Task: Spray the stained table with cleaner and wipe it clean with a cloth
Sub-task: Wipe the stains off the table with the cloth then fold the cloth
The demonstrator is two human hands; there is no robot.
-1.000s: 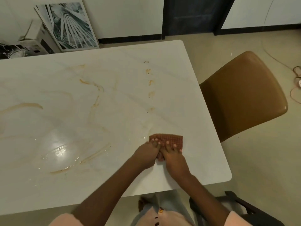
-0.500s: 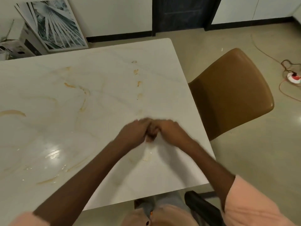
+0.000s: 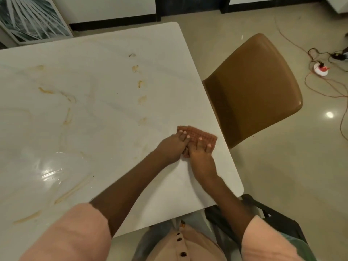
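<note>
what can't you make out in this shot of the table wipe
Head view only:
- Near part of the cloth: covered by the left hand and right hand.
- Table: left side cut off by the frame edge.
- Spray cleaner: not in view.
- Framed print: cropped at the top-left corner.

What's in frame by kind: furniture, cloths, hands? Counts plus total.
Tables: 1, table
Chairs: 2, brown chair, black chair
Cloths: 1, cloth
Hands: 2, left hand, right hand, both pressing the cloth
Total: 6
</note>
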